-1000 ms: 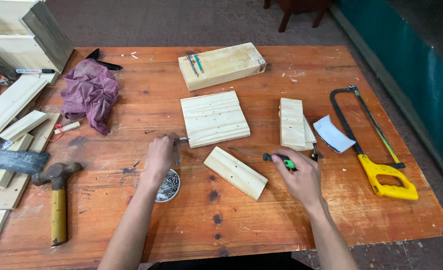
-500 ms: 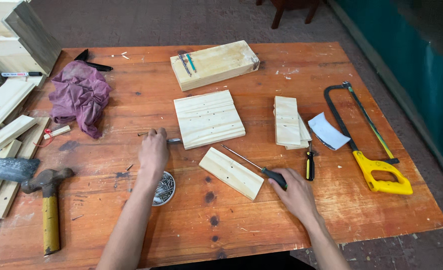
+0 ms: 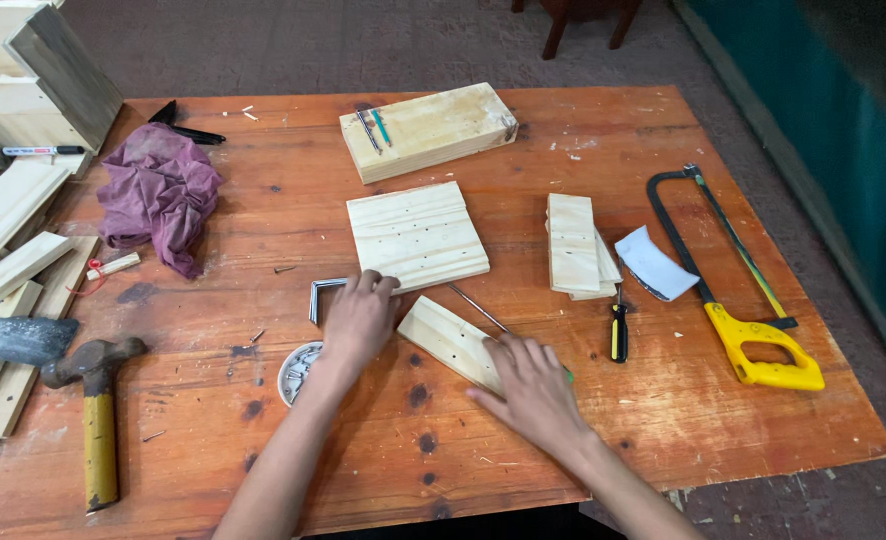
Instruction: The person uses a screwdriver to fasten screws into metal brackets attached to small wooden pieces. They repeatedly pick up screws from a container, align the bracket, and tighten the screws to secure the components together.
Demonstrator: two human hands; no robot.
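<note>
Two hands work low on the desk (image 3: pixel 663 130). I see my left hand (image 3: pixel 358 320) lying open, fingertips on a metal bracket (image 3: pixel 321 293) at the square pine panel (image 3: pixel 416 236). My right hand (image 3: pixel 533 385) rests flat over a small pine block (image 3: pixel 450 343) and a screwdriver (image 3: pixel 483 310); whether it grips is unclear. Nothing looks joined; the block lies loose, the hammer (image 3: pixel 93 400) and hacksaw (image 3: pixel 738 290) apart.

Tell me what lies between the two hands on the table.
In the head view, the small wooden block lies between the left hand and right hand, which rests on its end.
</note>
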